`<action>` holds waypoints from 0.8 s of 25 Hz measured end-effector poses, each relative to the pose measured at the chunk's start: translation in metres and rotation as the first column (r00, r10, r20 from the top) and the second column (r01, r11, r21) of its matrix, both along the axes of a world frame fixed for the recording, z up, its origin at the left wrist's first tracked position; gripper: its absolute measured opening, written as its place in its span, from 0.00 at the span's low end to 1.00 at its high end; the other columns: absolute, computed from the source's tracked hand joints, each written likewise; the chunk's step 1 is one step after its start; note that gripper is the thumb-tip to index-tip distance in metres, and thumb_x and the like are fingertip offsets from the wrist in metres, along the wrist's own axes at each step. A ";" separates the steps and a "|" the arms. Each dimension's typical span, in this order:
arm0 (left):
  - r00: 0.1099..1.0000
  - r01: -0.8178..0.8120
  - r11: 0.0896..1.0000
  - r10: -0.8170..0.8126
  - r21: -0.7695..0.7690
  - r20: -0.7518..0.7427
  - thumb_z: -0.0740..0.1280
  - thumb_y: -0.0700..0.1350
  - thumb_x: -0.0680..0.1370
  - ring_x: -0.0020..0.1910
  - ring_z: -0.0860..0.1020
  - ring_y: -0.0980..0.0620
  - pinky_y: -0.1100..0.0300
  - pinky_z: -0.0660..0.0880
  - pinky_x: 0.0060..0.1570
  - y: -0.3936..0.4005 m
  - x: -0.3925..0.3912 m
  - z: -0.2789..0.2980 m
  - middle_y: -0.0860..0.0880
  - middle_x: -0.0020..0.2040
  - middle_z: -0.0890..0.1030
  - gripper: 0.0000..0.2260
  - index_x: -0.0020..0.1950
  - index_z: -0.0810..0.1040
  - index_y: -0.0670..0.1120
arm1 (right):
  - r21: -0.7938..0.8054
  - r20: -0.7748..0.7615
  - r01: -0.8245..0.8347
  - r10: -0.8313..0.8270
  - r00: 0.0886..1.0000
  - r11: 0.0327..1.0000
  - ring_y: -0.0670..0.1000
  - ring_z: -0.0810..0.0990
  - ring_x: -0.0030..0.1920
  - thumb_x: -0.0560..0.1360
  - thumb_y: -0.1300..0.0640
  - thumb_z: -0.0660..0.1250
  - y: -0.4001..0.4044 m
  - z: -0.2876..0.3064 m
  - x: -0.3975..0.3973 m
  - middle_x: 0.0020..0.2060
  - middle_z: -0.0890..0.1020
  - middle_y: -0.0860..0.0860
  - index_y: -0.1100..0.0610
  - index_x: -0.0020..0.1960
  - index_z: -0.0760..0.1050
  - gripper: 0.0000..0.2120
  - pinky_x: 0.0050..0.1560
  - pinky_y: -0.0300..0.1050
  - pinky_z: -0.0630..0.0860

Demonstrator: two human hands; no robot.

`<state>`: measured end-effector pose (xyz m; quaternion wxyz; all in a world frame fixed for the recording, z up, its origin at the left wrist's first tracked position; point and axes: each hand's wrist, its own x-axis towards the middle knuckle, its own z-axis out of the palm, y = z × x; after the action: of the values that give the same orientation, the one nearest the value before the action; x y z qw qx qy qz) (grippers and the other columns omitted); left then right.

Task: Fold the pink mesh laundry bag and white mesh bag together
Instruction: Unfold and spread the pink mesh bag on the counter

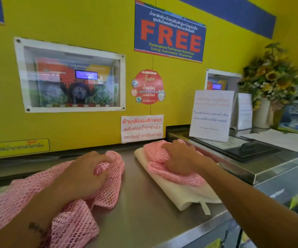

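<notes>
The person is working at a steel counter (141, 185) set against a yellow wall (91, 24) carrying notices. The left hand (85, 174) is closing around a bunched fold of the pink mesh laundry bag (73, 221), with the fingers curled into the netting and the thumb pinching it near the upper edge; the rest of this bag is lying loose and rumpled across the left side of the counter, trailing toward the near edge. The right hand (180, 158) is pressing down, palm flat and fingers spread only slightly, on a second patch of pink netting (180, 178) that is lying on top of the white mesh bag (180, 192). It appears to be pinning rather than gripping, probably to keep the stacked layers from sliding on the smooth metal. The white bag is lying folded into a narrow strip right of centre, with a small tab (205, 208) projecting from its near end. Whether the two pink portions are joined cannot be determined from this view. The folding is judged to be partly done: the left portion is still needing to be flattened and brought over onto the stack.
</notes>
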<state>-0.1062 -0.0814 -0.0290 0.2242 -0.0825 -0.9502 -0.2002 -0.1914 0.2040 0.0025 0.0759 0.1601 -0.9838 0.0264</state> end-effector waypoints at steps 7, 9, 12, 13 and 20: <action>0.998 -0.034 0.999 0.036 -0.034 0.059 0.65 0.53 0.76 0.62 0.73 0.52 0.54 0.69 0.64 -0.013 0.002 0.020 0.54 0.61 0.76 0.17 0.64 0.76 0.56 | -0.229 0.042 -0.342 0.360 0.932 0.911 0.56 0.65 0.71 0.74 0.47 0.66 -0.071 0.049 0.046 0.71 0.64 0.50 0.43 0.74 0.61 0.30 0.70 0.57 0.65; 0.995 -0.029 0.995 0.038 -0.100 0.087 0.65 0.55 0.76 0.63 0.72 0.51 0.53 0.69 0.64 -0.020 0.007 0.029 0.53 0.62 0.75 0.19 0.66 0.75 0.55 | -0.200 0.071 -0.413 0.434 0.898 0.888 0.56 0.67 0.70 0.75 0.48 0.66 -0.099 0.051 0.051 0.71 0.66 0.52 0.48 0.75 0.62 0.30 0.64 0.49 0.69; 0.985 -0.028 0.991 0.049 -0.129 0.167 0.66 0.57 0.75 0.64 0.71 0.50 0.53 0.68 0.64 -0.043 0.021 0.028 0.50 0.64 0.74 0.24 0.70 0.71 0.55 | -0.122 0.189 -0.410 0.427 0.884 0.904 0.58 0.74 0.63 0.73 0.49 0.64 -0.146 0.037 0.048 0.63 0.75 0.52 0.54 0.67 0.70 0.24 0.55 0.46 0.75; 0.967 -0.045 0.989 0.079 -0.143 0.243 0.66 0.60 0.73 0.66 0.70 0.50 0.53 0.67 0.66 -0.054 0.026 0.023 0.50 0.67 0.71 0.30 0.73 0.66 0.55 | -0.075 0.242 -0.416 0.422 0.874 0.906 0.58 0.76 0.61 0.73 0.48 0.62 -0.159 0.026 0.043 0.63 0.77 0.53 0.54 0.64 0.71 0.22 0.58 0.51 0.76; 0.952 -0.173 0.982 0.186 -0.075 0.243 0.66 0.55 0.76 0.65 0.73 0.53 0.57 0.68 0.65 -0.120 0.057 0.006 0.51 0.70 0.73 0.26 0.73 0.65 0.56 | -0.109 0.375 -0.375 0.388 0.842 0.920 0.57 0.61 0.76 0.74 0.44 0.69 -0.182 -0.011 0.019 0.80 0.57 0.51 0.47 0.80 0.43 0.46 0.73 0.50 0.60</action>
<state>-0.0491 -0.2016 -0.0231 0.1182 0.0240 -0.9793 -0.1626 -0.1723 0.0223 -0.0088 -0.1256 0.3429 -0.9268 0.0876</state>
